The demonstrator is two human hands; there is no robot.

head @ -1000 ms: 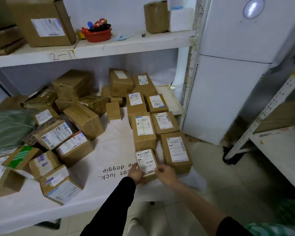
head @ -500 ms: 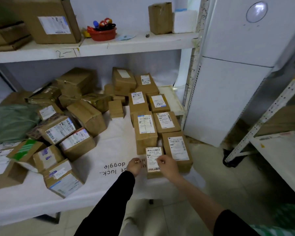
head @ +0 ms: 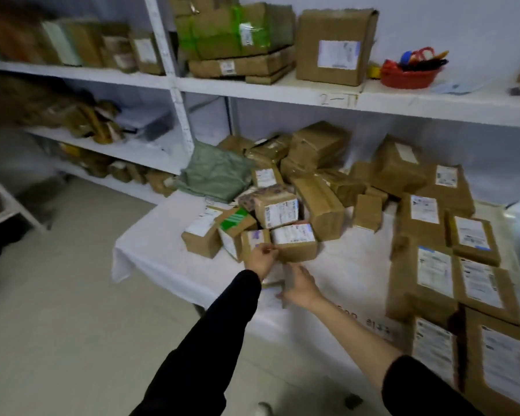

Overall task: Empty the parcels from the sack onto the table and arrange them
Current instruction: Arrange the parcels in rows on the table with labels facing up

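On the table [head: 351, 265], heaped parcels [head: 281, 211] left with the sack [head: 216, 172] behind — rowed parcels [head: 434, 271] right, shelf [head: 403, 103] above

Brown labelled parcels [head: 281, 210] heaped on white table [head: 351, 265], others in rows at right, crumpled green sack [head: 216, 175] behind

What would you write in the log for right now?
stage: arranging | left hand: on small parcel, grip unclear | right hand: open, over table edge | sack: behind parcel pile
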